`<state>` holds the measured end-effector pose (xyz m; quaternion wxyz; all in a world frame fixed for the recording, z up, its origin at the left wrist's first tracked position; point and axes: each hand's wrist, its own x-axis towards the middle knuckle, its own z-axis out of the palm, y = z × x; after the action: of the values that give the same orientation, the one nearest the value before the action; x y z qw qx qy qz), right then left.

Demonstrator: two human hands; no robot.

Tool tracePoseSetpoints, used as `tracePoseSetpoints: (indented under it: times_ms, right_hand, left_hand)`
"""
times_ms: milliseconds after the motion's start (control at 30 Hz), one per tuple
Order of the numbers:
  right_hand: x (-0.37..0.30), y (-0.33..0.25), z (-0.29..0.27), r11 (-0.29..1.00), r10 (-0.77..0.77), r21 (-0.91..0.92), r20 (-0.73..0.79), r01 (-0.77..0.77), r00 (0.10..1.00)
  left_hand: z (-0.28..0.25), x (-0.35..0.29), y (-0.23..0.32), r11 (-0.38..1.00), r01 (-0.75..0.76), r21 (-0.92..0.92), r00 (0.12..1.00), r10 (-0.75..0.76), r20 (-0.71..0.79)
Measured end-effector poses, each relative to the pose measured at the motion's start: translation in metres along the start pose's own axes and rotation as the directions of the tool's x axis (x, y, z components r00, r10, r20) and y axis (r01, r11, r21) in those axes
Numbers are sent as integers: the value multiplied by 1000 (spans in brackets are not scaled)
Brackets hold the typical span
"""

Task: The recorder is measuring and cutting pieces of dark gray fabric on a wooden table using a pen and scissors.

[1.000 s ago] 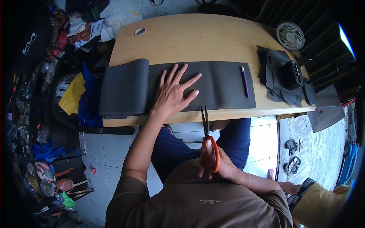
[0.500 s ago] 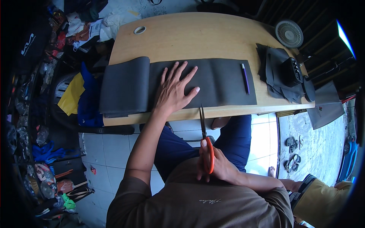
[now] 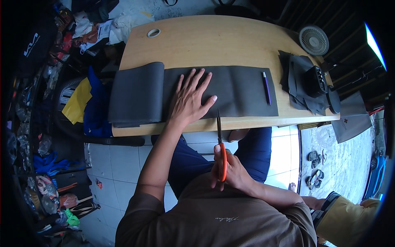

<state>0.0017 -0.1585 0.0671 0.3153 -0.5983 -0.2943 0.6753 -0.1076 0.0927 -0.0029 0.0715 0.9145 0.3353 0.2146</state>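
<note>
My left hand [image 3: 191,98] lies flat with its fingers spread on a long strip of dark grey sheet material [image 3: 238,90]. The strip's left end is a thicker, folded-over stack [image 3: 135,94]. In my right hand [image 3: 232,171] is a pair of scissors [image 3: 223,160] with orange handles, held upright at the table's front edge. The narrow dark blades point away from me, and their tips reach the near edge of the strip, just right of my left thumb. Whether the tips touch it I cannot tell. A purple pen [image 3: 266,88] with a white end rests on the strip's right part.
On the wooden table [image 3: 205,37] are a roll of tape [image 3: 153,33], a small fan [image 3: 313,40], and dark sheets [image 3: 302,78] beside a black holder [image 3: 315,79]. Yellow and blue material [image 3: 78,101] lies at the left. Another person [image 3: 345,218] is at the lower right.
My right hand has moved the scissors slightly away from me, so the tips now reach the strip's near edge. My left hand stays flat on the strip.
</note>
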Motion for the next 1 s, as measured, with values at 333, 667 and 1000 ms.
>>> tracePoseSetpoints:
  times_ms: [333,667,1000]
  right_hand:
    - [11,10,-5,998,-67,15,13,67,998]
    - [9,3,2,990,-135,-54,-27,134,990]
    - [10,5,-2,998,-68,13,-12,69,998]
  left_hand:
    - [-1,1,1,1000,-7,-10,1000,7,-13]
    - [0,-1,0,1000,1,11,1000,-1,18]
    - [0,0,0,1000,-1,14,1000,1,10]
